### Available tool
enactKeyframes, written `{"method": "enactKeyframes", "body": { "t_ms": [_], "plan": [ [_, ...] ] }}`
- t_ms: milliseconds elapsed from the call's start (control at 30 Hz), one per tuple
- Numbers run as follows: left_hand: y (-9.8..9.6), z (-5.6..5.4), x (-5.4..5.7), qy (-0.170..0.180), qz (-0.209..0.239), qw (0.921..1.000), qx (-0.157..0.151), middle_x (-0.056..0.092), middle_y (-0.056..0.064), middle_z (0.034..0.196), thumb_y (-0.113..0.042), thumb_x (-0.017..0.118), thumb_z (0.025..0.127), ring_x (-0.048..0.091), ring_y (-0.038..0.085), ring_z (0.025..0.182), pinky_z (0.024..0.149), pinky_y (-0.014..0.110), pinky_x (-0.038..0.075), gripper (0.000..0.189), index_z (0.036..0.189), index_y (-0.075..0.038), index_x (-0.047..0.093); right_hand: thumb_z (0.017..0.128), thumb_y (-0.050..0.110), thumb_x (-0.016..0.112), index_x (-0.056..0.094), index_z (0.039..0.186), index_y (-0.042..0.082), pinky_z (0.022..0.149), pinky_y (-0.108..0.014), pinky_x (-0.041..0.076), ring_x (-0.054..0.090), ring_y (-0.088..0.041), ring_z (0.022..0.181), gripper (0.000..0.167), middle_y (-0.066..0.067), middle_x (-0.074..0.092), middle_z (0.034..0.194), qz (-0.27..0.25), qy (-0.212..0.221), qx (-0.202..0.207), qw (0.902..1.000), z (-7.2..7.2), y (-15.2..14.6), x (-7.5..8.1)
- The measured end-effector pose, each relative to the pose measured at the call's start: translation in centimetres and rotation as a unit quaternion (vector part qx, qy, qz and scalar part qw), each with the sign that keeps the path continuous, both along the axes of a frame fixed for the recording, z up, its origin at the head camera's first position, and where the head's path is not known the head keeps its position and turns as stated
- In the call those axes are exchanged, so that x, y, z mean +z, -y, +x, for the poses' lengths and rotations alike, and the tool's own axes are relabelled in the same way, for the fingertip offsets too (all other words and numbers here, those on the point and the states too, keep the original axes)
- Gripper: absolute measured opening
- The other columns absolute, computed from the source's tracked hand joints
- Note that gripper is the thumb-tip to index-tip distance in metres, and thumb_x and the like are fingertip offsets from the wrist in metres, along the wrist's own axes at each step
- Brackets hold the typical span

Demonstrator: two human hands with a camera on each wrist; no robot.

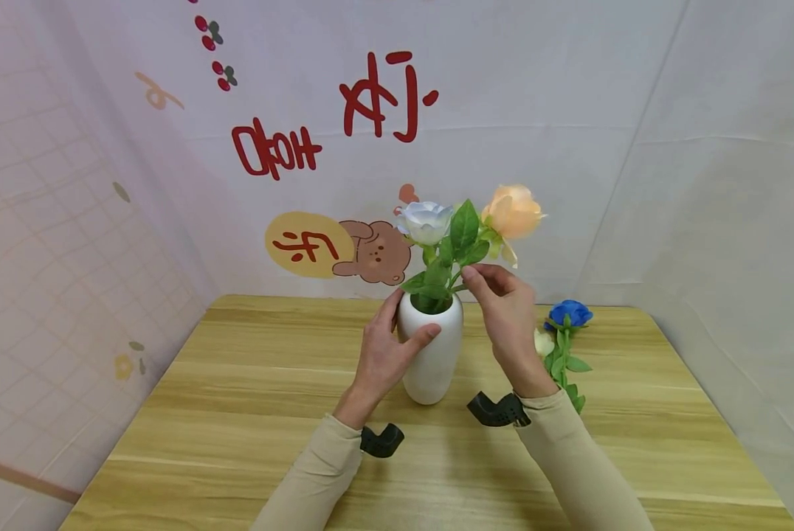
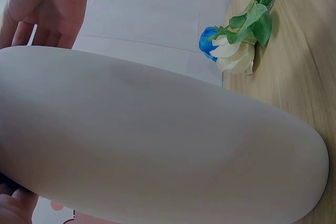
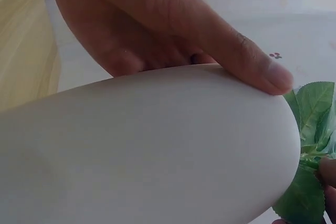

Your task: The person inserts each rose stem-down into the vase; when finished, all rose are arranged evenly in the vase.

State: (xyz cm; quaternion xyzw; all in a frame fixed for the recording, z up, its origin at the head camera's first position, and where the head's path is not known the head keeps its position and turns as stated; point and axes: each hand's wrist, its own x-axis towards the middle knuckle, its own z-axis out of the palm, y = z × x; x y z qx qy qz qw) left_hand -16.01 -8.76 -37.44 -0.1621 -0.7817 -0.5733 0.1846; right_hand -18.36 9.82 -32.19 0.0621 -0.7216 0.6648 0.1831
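A white vase (image 1: 430, 361) stands upright on the table. My left hand (image 1: 387, 350) grips its upper part, thumb across the front and fingers round the left side. In the vase is a pale blue-white artificial rose (image 1: 426, 223) with green leaves. At the vase's mouth, my right hand (image 1: 508, 313) pinches a green stem between thumb and fingers. A peach rose (image 1: 513, 214) leans above this hand, its stem partly hidden by hand and leaves. In the right wrist view, my right fingertips (image 3: 328, 174) touch the stem among the leaves (image 3: 315, 114).
On the table's right lie a blue rose (image 1: 568, 314) and a cream-white rose (image 2: 235, 56), with leafy stems, partly behind my right wrist. The wood-grain table (image 1: 257, 383) meets a printed cloth wall (image 1: 536, 96) at the back. Each wrist wears a black camera mount (image 1: 382, 440).
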Motion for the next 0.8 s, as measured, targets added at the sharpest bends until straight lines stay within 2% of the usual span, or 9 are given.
{"method": "enactKeyframes", "body": {
  "t_ms": [267,367,533,667,800],
  "plan": [
    [-0.4,-0.3,0.0,0.008,-0.001,1.0,0.0,0.06,0.016,0.142,-0.074,0.068,0.085,0.062,0.029,0.126,0.104,0.051,0.052,0.1,0.153,-0.005,0.046,0.097,0.029,0.076,0.076,0.106,-0.002,0.077,-0.025,0.053,0.069,-0.014,0.087,0.032,-0.009,0.073,0.099,0.019,0.005,0.02,0.9996,-0.3,0.1,-0.8],
    [-0.5,-0.4,0.0,0.007,-0.005,1.0,0.0,0.06,0.016,0.142,-0.074,0.068,0.085,0.062,0.029,0.126,0.103,0.052,0.052,0.1,0.154,-0.005,0.046,0.097,0.026,0.076,0.076,0.106,-0.003,0.078,-0.022,0.054,0.07,-0.013,0.089,0.031,-0.012,0.072,0.104,0.02,0.01,0.028,0.9994,-0.3,0.0,-1.2],
    [-0.7,-0.4,0.0,0.008,-0.005,1.0,-0.001,0.06,0.015,0.141,-0.073,0.069,0.086,0.062,0.028,0.125,0.103,0.052,0.052,0.098,0.153,-0.005,0.046,0.097,0.029,0.076,0.076,0.108,0.0,0.08,-0.024,0.055,0.069,-0.017,0.094,0.031,-0.012,0.072,0.107,0.017,0.02,0.032,0.9991,-0.1,-0.4,-1.9],
    [-0.8,-0.4,-0.2,0.01,-0.003,0.9999,0.001,0.06,0.015,0.141,-0.073,0.068,0.086,0.062,0.028,0.125,0.104,0.051,0.052,0.099,0.153,-0.004,0.046,0.097,0.036,0.075,0.075,0.117,0.006,0.086,-0.029,0.055,0.067,-0.019,0.103,0.036,-0.008,0.072,0.114,0.014,0.039,0.047,0.998,0.4,-1.0,-2.7],
    [-0.8,-0.5,-0.1,0.007,0.008,0.9999,0.004,0.059,0.015,0.142,-0.071,0.07,0.086,0.061,0.028,0.127,0.105,0.05,0.051,0.098,0.153,-0.003,0.046,0.098,0.039,0.073,0.073,0.125,0.009,0.093,-0.026,0.054,0.066,-0.016,0.111,0.04,-0.007,0.071,0.123,0.031,0.051,0.055,0.9967,1.0,-2.3,-3.4]
  ]
}}
